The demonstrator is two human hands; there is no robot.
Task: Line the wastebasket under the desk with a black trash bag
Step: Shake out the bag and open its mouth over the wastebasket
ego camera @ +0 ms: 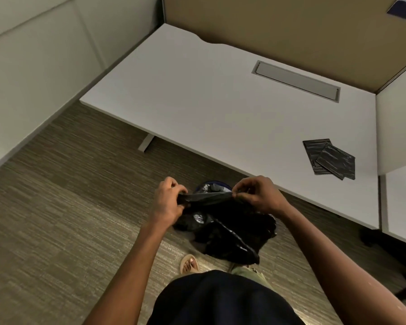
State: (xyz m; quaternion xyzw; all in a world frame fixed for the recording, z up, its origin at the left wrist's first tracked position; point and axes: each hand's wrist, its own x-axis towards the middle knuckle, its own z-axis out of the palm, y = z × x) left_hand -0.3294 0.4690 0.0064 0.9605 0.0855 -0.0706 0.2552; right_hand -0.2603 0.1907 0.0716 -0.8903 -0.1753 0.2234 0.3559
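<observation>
A black trash bag hangs crumpled between my two hands above the carpet. My left hand pinches its top edge at the left, and my right hand pinches the same edge at the right, so the edge is stretched taut between them. Behind the bag, at the desk's front edge, the wastebasket shows only as a dark rim with black plastic inside; the rest is hidden by the bag and my hands.
The white desk fills the upper right, with a grey cable slot and two folded black bags near its right end. Partition panels stand at the left and back. My sandalled foot is on the carpet; a chair base shows at right.
</observation>
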